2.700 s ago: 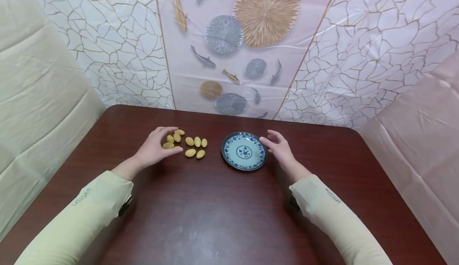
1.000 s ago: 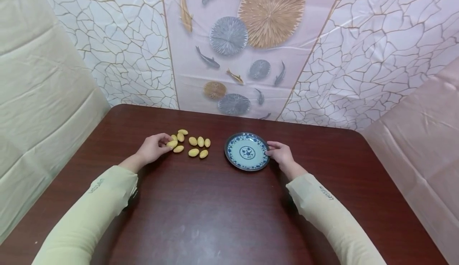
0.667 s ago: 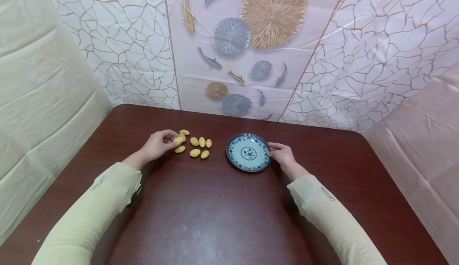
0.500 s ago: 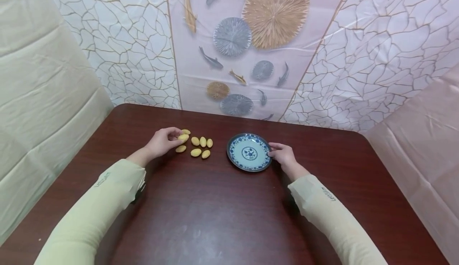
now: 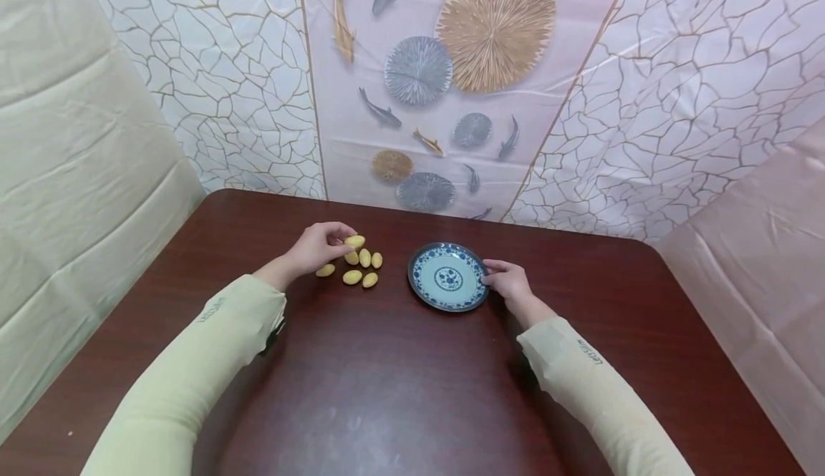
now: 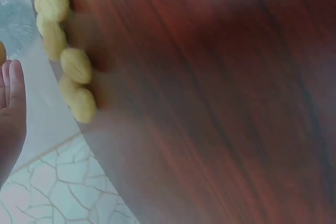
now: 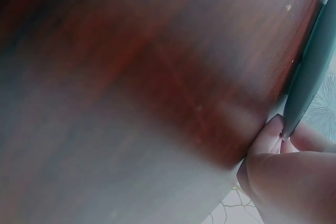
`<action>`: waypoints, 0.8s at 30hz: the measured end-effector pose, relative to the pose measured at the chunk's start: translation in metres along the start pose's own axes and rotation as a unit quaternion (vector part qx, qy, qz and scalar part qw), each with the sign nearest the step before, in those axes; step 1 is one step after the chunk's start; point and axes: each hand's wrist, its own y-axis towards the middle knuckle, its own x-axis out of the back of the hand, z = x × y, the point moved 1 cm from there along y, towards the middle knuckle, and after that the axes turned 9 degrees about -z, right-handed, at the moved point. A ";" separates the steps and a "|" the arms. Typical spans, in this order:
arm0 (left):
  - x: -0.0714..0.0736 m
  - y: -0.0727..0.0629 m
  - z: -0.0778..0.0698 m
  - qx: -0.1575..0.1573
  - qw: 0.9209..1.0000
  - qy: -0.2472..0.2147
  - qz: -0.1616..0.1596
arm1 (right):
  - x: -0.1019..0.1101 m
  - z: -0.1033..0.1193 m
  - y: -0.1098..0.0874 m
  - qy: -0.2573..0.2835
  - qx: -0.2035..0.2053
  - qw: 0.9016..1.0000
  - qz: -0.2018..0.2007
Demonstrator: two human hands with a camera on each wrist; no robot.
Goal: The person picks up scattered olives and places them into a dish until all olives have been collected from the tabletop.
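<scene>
In the head view my left hand pinches a yellow egg-shaped piece between thumb and fingers, lifted over the other pieces. Its exact kind is unclear; the left wrist view catches only a sliver of it beside the fingertips. Several like it lie below, among them a yellow piece at the front and another with a lumpy surface. To the right sits a round blue-and-white plate with a dark rim. My right hand pinches the plate's right edge, thumb and fingers on either side.
Everything stands on a dark reddish-brown table with rounded far corners. Behind it hangs a patterned cloth with fish and round leaf shapes. Pale cloth hangs along the left side, with more on the right.
My left hand has reached in, taken hold of one yellow piece, lifted it and carried it rightward over the others. My right hand has closed on the plate's edge and stays there.
</scene>
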 end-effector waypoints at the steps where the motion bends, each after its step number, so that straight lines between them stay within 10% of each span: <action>1: -0.002 0.002 -0.002 0.000 1.000 -0.004 0.003 | 0.000 0.000 0.000 0.000 0.001 1.000 0.000; 24: -0.076 0.035 -0.068 -0.032 0.997 -0.019 0.075 | -0.002 0.003 -0.005 -0.004 0.003 1.000 -0.012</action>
